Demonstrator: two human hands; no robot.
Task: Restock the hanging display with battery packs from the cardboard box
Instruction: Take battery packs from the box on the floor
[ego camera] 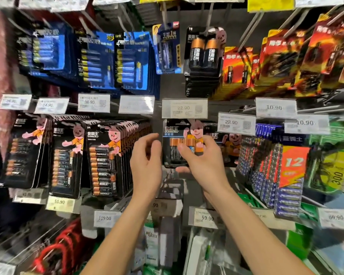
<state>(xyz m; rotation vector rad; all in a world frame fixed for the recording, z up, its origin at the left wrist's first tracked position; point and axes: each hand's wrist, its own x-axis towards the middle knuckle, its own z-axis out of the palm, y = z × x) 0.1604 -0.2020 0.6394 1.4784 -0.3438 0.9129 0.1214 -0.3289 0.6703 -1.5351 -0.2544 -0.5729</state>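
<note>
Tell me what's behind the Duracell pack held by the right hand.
More Duracell packs hang behind it, showing at its right. Directly behind, the pack and right hand cover everything.

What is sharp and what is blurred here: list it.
Head view: sharp at centre, the Duracell pack in the right hand and the central 22.90 tag; edges smear and bow from the wide lens; glare whitens the neighbouring tag on its left.

Battery pack (175, 143) — glossy plastic blister, printed card; price tags (184, 108) — shiny plastic.
</note>
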